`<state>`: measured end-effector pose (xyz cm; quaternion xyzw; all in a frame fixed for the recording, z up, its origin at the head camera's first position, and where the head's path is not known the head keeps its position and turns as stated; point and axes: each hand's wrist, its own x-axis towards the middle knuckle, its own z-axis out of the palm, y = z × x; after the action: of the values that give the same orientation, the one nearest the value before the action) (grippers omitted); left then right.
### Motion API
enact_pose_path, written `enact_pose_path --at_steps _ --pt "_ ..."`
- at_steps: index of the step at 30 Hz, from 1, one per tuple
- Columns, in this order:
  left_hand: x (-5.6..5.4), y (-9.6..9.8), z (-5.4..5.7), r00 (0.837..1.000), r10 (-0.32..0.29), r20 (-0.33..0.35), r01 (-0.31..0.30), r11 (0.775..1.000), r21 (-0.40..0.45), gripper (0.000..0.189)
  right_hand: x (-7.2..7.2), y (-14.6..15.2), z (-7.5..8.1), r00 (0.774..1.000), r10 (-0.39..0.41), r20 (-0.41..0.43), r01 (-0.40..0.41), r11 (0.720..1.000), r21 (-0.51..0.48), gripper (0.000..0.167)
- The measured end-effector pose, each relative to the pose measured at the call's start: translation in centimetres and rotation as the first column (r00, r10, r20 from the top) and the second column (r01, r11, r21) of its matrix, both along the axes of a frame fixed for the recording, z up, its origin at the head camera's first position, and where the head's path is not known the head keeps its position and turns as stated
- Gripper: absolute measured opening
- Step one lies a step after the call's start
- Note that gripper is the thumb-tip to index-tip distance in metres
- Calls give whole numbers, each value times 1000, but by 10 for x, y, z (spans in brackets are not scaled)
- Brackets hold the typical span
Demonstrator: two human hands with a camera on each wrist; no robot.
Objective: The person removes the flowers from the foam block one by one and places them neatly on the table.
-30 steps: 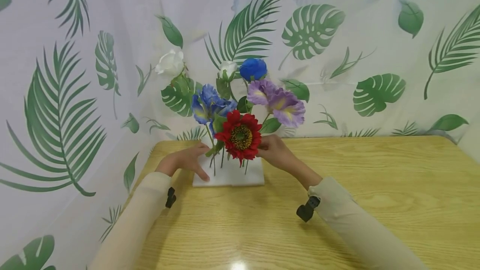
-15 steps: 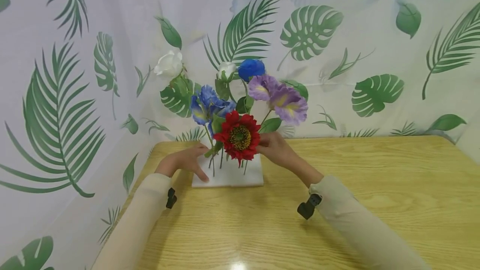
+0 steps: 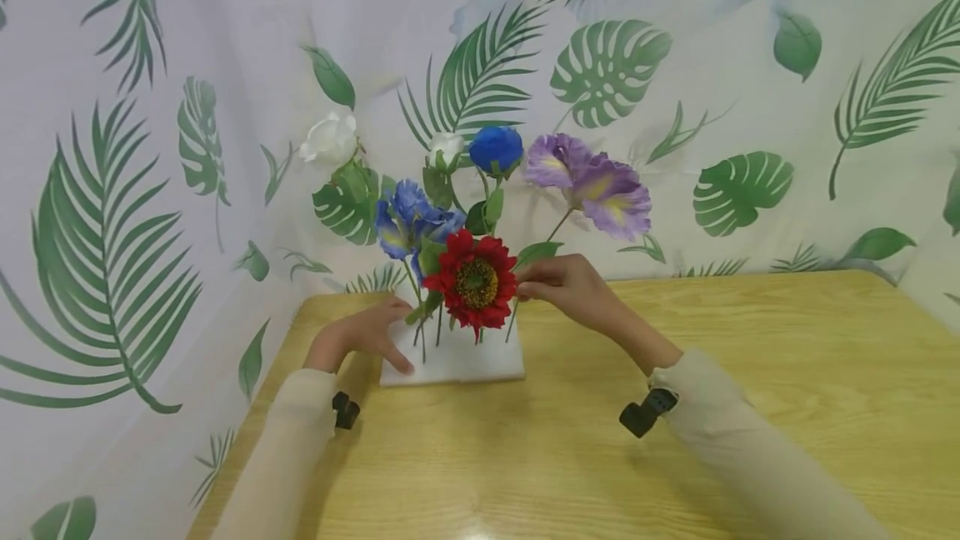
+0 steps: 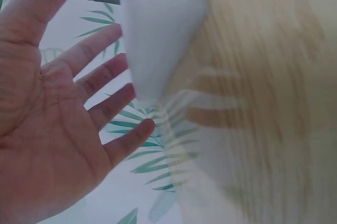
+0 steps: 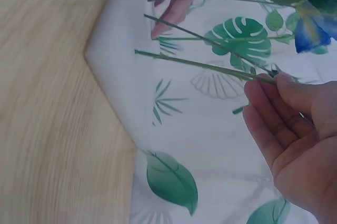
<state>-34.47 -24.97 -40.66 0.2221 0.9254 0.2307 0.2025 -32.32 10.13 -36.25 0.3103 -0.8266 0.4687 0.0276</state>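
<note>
A white foam board (image 3: 480, 367) lies on the table with several artificial flowers standing in it by their stems. My right hand (image 3: 573, 292) pinches the purple iris (image 3: 600, 190) by its stem, which leans right. In the right wrist view, that stem (image 5: 200, 66) runs from the foam to between thumb and fingertips. At the board's left side my left hand (image 3: 363, 332) rests with spread, straight fingers, fingertips (image 4: 118, 66) right at the foam's edge. A red sunflower-like bloom (image 3: 476, 282) stands in front. Behind it are a blue iris (image 3: 411, 219), a blue rose (image 3: 495, 148) and white roses (image 3: 330, 138).
The wooden table (image 3: 720, 373) extends right and toward me. A leaf-printed white cloth (image 3: 720, 65) hangs behind and along the left side, close to the table's back edge. Each wrist carries a small black camera (image 3: 648, 412).
The purple iris has swung to the right, away from the other blooms, with my right hand moving right. My left hand stays at the board. The head view has shifted slightly.
</note>
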Motion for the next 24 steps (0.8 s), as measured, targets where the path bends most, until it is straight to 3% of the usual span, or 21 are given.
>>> enact_pose_path --at_steps 17,24 --pt "0 -4 -8 999 -11 -33 12 999 34 99 0 46 5 1000 -11 28 10 1000 24 19" --pt "0 -5 -8 1000 -12 -20 13 999 49 100 -1 66 4 994 -26 109 21 999 49 20"
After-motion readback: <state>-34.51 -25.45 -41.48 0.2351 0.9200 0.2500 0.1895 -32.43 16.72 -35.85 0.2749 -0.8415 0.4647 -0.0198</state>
